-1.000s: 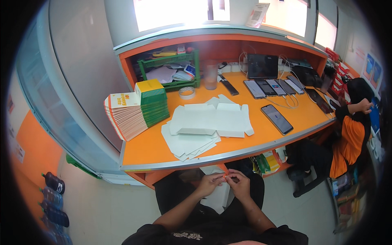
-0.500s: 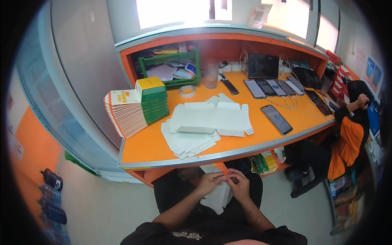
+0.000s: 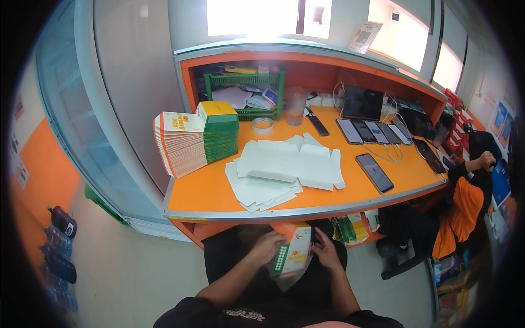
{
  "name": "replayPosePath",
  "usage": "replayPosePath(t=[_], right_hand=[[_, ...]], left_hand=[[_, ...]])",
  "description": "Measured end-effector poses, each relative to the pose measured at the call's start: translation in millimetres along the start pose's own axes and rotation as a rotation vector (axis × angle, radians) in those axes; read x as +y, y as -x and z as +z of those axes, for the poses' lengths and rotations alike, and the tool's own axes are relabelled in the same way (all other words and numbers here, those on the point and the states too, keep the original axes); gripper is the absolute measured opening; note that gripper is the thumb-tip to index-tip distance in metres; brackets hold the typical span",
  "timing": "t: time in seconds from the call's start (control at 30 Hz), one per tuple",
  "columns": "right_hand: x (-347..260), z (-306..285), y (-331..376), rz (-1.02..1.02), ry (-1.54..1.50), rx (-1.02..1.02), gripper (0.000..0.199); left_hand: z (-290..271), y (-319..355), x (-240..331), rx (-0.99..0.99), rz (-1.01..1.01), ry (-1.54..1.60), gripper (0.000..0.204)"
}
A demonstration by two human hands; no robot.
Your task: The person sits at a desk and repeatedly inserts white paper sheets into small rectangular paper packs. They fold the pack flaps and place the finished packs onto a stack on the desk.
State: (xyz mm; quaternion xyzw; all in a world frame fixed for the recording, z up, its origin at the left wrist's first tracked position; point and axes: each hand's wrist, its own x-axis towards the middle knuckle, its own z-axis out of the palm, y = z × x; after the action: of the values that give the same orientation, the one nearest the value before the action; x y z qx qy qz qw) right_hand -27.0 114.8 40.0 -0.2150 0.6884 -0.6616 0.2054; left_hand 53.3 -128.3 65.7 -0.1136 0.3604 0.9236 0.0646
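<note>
Over my lap I have a folding carton [image 3: 294, 254], printed white, yellow, orange and green, its printed side facing up. My left hand [image 3: 268, 247] is closed on the carton's left edge near its orange end. At the right edge is my right hand [image 3: 327, 250], thumb against the carton and fingers partly spread; the grip behind it is hidden. Ahead on the orange table, unfolded white carton blanks [image 3: 290, 161] lie in a loose pile. To their left stands a fanned row of folded cartons [image 3: 191, 139] with the same print.
Behind the blanks are a tape roll [image 3: 262, 126], a clear cup [image 3: 296, 106] and a green crate [image 3: 244, 90]. A phone [image 3: 375, 173] lies on the right, with several cabled phones beyond. A person in orange [image 3: 462, 202] sits at far right. The table's metal edge [image 3: 306, 209] borders my lap.
The carton has turned from its plain white side to its printed side. My hands have moved apart, from close together to opposite edges. The whole view has shifted slightly.
</note>
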Motion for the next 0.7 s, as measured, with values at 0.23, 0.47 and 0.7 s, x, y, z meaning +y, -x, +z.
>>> replayPosePath(t=[0.23, 0.47, 0.7], right_hand=[[-11.2, 54.0, 13.0, -0.213, 0.074, -0.036, 0.077], [1.3, 67.3, -2.3, -0.287, 0.416, 0.361, 0.031], [-44.1, 77.2, 19.1, -0.469, 0.913, 0.131, 0.045]], left_hand=[[-70.5, -6.0, -13.4, -0.402, -0.333, 0.647, 0.034], [-3.2, 14.6, -75.5, 0.027, 0.246, -0.057, 0.038], [13.5, 5.2, -65.5, 0.339, 0.235, -0.318, 0.034]])
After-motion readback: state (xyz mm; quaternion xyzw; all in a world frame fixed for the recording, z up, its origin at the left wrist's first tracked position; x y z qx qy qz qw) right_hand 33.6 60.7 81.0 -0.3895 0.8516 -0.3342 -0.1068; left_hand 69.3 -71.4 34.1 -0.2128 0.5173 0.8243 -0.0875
